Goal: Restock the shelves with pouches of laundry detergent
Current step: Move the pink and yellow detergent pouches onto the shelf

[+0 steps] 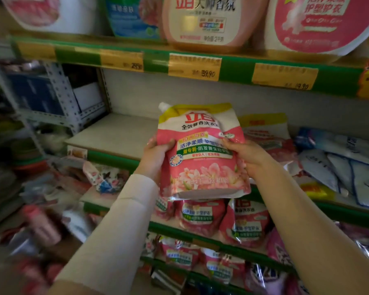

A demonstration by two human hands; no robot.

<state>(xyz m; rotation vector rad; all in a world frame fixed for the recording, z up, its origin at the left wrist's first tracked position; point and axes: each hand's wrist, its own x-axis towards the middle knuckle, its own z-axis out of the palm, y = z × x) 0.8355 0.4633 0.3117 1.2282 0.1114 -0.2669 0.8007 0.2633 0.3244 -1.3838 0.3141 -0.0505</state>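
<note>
Sleeved left hand [156,156], pink floral pouch [202,133]

long pale cream sleeve [115,226] on left arm, snug cuff at wrist, right forearm [307,209] bare

Held pouch [202,152]: pink, yellow band across top, white spout cap at upper-left corner, green and white label strips mid-face, lilies printed low on the front. Upright, front to camera, leaning slightly; base gusset showing. Gripped at its side edges between left grip [156,158] and right grip [249,158], thumbs over the front. Second pouch [266,133], same print, lies back on the shelf [115,133] just beyond the right grip. Beyond the left grip: pale shelf board, green front edge. Below both grips: matching pouches [202,218] in rows on lower shelves [175,231]
</note>
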